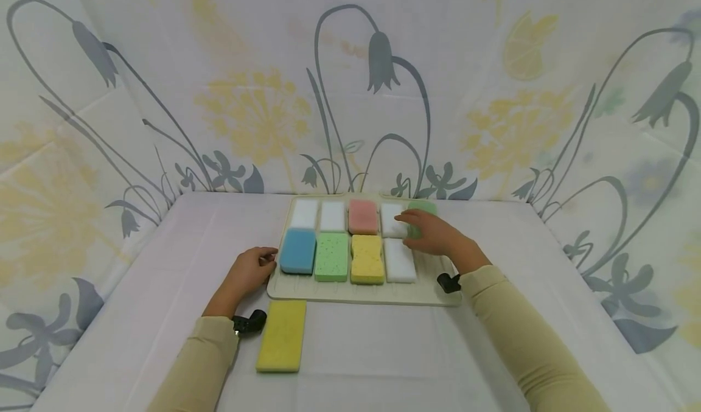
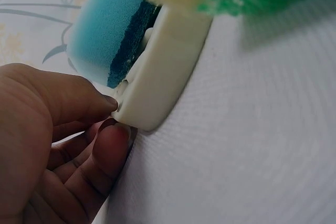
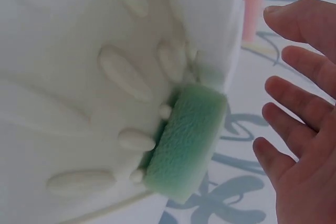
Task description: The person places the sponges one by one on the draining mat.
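Observation:
An off-white ribbed tray (image 1: 361, 292) holds two rows of sponges. At its left edge my left hand (image 1: 254, 269) pinches the rim between thumb and fingertips, beside the blue sponge (image 2: 107, 30). My right hand (image 1: 435, 232) is over the tray's right end with fingers extended, holding nothing. It partly covers a pale green sponge (image 3: 186, 142) in the back corner. In the back row are two white sponges (image 1: 304, 213), a pink one (image 1: 363, 216) and another white one (image 1: 391, 220). The front row has blue, speckled green (image 1: 331, 257), yellow (image 1: 367, 260) and white (image 1: 400, 260).
A flat yellow sponge (image 1: 282, 336) lies on the white tablecloth (image 1: 383, 354), in front of the tray's left part. Behind the table hangs a floral curtain (image 1: 350, 95). Bare ribbed tray shows to the right of the front row.

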Motion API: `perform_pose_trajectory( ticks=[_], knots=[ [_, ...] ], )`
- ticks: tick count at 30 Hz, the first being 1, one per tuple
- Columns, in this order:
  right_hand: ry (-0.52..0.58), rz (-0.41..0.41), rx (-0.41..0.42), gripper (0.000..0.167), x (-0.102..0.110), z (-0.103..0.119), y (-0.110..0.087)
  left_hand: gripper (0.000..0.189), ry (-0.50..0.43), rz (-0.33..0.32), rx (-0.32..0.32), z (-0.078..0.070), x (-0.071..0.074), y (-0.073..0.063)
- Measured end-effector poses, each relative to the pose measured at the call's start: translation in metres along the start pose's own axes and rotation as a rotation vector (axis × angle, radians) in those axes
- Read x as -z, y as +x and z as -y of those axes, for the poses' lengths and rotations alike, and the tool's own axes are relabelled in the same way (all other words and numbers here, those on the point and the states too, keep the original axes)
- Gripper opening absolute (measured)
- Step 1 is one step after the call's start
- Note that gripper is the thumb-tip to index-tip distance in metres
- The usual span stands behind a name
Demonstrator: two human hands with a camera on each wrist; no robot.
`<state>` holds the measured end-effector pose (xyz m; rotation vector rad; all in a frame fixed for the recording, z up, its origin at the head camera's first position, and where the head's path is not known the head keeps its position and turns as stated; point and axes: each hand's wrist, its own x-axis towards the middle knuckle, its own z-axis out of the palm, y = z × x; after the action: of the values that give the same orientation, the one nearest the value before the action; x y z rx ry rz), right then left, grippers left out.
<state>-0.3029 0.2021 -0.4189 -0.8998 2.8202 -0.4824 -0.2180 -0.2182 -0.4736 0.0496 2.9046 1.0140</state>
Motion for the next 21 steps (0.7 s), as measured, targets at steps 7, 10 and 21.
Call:
perform_pose_trajectory(
  ticks=[7,10,21],
  knots=[
    [-0.056,-0.006,0.018,0.058,-0.002,0.022,-0.003,0.042,0.013,0.008,0.004,0.002,-0.001,0.002],
    [-0.09,-0.019,0.042,0.057,-0.004,0.031,-0.004,0.042,0.008,0.008,0.003,0.002,-0.001,0.003],
    [-0.112,-0.055,0.113,0.053,-0.013,0.061,-0.011,0.041,-0.001,0.012,-0.001,-0.001,-0.001,0.0]
  ],
)
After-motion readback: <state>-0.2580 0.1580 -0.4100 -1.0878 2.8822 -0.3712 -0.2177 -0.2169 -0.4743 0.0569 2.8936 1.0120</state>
